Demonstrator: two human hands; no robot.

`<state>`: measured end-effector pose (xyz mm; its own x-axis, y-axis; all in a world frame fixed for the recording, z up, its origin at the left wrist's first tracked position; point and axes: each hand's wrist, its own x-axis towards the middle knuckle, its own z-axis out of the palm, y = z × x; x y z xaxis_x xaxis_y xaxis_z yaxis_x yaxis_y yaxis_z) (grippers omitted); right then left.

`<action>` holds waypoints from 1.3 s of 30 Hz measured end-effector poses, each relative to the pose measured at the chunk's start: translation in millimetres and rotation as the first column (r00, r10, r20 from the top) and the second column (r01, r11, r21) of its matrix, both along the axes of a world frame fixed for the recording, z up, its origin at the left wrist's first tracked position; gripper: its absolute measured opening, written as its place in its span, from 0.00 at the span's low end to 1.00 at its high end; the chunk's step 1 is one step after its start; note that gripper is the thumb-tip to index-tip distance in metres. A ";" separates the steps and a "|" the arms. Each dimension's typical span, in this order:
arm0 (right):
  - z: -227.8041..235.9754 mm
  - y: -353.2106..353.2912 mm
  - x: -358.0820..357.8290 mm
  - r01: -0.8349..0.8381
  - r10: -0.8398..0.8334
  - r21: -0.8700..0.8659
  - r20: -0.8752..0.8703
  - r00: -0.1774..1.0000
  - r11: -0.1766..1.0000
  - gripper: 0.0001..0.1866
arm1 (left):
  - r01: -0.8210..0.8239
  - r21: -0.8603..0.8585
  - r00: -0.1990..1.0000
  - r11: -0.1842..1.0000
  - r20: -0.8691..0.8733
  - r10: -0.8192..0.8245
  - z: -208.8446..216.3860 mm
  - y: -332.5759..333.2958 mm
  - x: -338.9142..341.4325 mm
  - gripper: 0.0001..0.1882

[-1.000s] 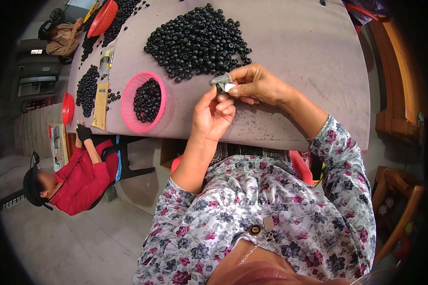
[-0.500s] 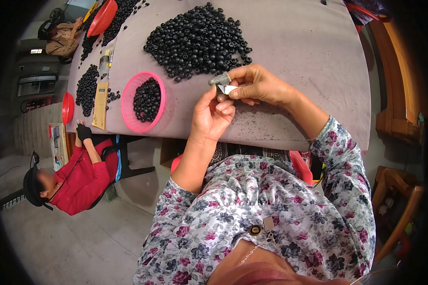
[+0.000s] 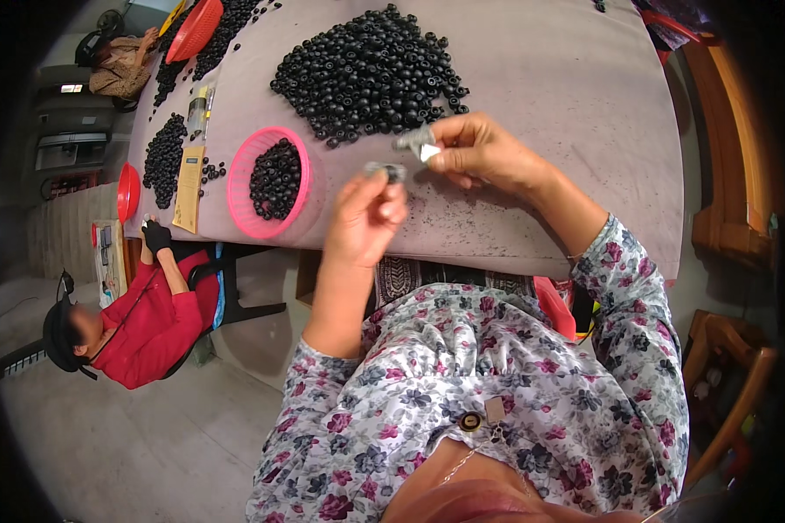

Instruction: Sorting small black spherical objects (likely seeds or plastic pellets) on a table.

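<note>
My left hand [image 3: 366, 218] pinches a small black round piece [image 3: 394, 174] between thumb and fingertips; motion smears the fingers. A grey wrap covers one of its fingertips. Just to the right, my right hand [image 3: 484, 155] grips a small blade [image 3: 429, 152], pale and shiny, between thumb and index finger. That index finger also wears a grey cover [image 3: 414, 138]. The hands are apart, both above the table. Beyond them lies a large pile of black round pieces [image 3: 366, 78] with holes. A pink plastic basket [image 3: 306, 187] holding more such pieces stands left of my left hand.
Dark specks litter the grey tablecloth [image 3: 532, 209] near my right hand. Left of the basket lie a tan card packet [image 3: 188, 187] and smaller piles. Red baskets [image 3: 128, 192] stand farther left. A co-worker in red [image 3: 161, 327] sits at the left, another person beyond.
My hands have separated. The left moved left and slightly down with the black piece, toward the pink basket; the right stays nearly in place, still gripping the blade.
</note>
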<state>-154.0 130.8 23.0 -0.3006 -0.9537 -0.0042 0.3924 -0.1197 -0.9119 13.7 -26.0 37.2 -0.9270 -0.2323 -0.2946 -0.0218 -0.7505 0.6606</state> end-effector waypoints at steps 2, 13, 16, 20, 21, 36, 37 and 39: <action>7.0 4.1 -1.3 0.184 -0.184 -0.023 0.023 0.983 0.983 0.14 | -0.098 -0.437 0.995 0.894 -0.060 0.080 24.1 -16.9 7.1 0.06; -9.4 3.7 -29.7 0.596 -0.586 0.013 -0.170 0.792 0.803 0.09 | -0.148 -0.980 0.882 -0.135 -0.192 0.430 25.3 -51.5 8.2 0.07; -11.5 5.8 -36.3 0.608 -0.595 0.040 -0.163 0.787 0.793 0.09 | -0.081 -0.977 0.992 -0.195 -0.097 0.078 15.1 3.8 -24.8 0.08; -6.8 8.0 -41.8 0.629 -0.615 0.067 -0.152 0.774 0.775 0.08 | -0.089 -0.965 0.995 -0.245 -0.074 -0.070 0.2 28.7 -71.7 0.08; -6.2 9.2 -42.9 0.635 -0.619 0.071 -0.164 0.768 0.769 0.08 | -0.098 -0.946 0.994 -0.308 -0.080 -0.070 -4.2 28.3 -83.6 0.08; -10.3 0.1 -43.6 0.641 -0.617 0.040 -0.230 0.752 0.766 0.08 | -0.061 -0.799 0.984 -0.598 0.052 -0.169 -4.5 23.8 -102.2 0.09; -8.6 0.9 -42.7 0.638 -0.615 0.041 -0.226 0.756 0.769 0.08 | -0.067 -0.790 0.979 -0.609 0.066 -0.193 -4.2 24.1 -99.7 0.08; -4.9 2.6 -40.0 0.632 -0.610 0.045 -0.213 0.763 0.774 0.08 | -0.102 -0.799 0.966 -0.592 0.062 -0.250 -1.8 25.5 -89.9 0.09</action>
<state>-194.0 133.4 18.1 -0.8323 -0.5541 0.0167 0.0988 -0.1778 -0.9791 -76.3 -0.5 35.4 -0.9415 0.1438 0.3047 0.2118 0.9559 0.2034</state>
